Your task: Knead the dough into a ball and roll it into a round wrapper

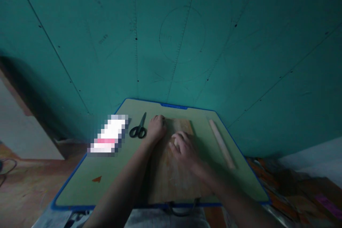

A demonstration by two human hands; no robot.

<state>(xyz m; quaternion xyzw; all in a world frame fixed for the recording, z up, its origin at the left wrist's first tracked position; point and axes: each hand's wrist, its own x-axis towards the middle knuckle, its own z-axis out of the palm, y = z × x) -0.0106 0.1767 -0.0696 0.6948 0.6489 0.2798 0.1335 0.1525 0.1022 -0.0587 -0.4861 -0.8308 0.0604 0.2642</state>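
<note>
One bare hand, the left hand [157, 128], lies by the far left corner of a wooden board [173, 181], its fingers bent; whether they grip anything, I cannot tell. The right hand [185, 149] curls around a pale lump [176, 141], which sits on the board between thumb and fingers. The lump looks soft and roughly rounded, though most of it is hidden. Long grain runs along the board, with whitish smears on its surface, and a dark, thin loop [183, 214] bows out at its near end.

The board lies on a pale green, smooth table [72, 193] with a raised blue rim. To the right is a slim, straight wooden rod [221, 144]. To the left lie scissors [140, 126] with black ringed handles, a blurred-out white rectangle [112, 130] banded with pink, and a small orange triangular scrap [97, 179]. Behind rises a flat teal wall [171, 35], marked with pencilled lines and circles.
</note>
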